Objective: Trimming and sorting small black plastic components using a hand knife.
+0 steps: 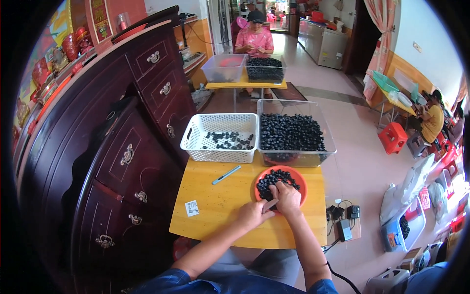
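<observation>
An orange-red bowl [304,190] with small black round pieces [281,176] stands near the front of the yellow table. Over its near rim, my left hand [252,215] and my right hand [288,197] come together, their fingers closed and almost touching. What they pinch is too small and covered to make out. Behind the bowl, a clear plastic bin [327,159] holds a deep heap of similar black pieces. To its left, a white perforated basket [191,139] has a thin scatter of them on its bottom.
A blue pen [226,175] and a white label [192,208] lie on the yellow table [220,223]. Dark wooden drawers [147,122] rise close on the left. A person in pink [255,40] sits at another table ahead. Chargers and cables [345,223] are at right.
</observation>
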Motion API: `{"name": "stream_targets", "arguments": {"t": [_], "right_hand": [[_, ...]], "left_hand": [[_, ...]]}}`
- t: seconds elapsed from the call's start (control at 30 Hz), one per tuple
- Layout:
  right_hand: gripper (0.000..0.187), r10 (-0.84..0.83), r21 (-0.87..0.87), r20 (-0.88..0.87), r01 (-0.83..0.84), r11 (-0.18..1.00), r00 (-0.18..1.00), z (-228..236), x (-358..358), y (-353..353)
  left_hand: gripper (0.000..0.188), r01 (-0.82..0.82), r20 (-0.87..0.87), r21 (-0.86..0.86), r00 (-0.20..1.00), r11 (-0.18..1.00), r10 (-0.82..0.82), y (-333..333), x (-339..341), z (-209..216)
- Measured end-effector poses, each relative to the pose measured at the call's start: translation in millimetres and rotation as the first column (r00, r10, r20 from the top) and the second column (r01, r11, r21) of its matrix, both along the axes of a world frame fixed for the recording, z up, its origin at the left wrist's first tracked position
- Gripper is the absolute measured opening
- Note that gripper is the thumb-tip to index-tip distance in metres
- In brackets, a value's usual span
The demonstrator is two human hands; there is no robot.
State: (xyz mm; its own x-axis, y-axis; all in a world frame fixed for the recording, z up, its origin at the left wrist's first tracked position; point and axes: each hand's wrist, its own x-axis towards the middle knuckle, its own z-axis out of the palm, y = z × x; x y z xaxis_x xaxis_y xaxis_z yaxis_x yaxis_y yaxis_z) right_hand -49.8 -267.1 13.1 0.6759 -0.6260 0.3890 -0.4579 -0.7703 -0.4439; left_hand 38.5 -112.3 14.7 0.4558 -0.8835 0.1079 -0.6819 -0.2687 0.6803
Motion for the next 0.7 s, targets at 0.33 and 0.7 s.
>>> {"name": "stream_targets", "arguments": {"t": [0.33,0.7], "right_hand": [[0.036,-0.066,0.034,0.218,0.060,0.998,0.974,5.3,-15.8,-9.1],[0.039,-0.313,0.133,0.267,0.287,0.949,0.911,-25.7,-111.5,17.5]], "left_hand": [[0.038,-0.023,-0.142,-0.126,0.990,0.992,0.005,14.6,-5.6,3.6],[0.041,0.027,-0.293,-0.087,0.955,0.996,-0.052,79.9,-13.7,13.0]]}}
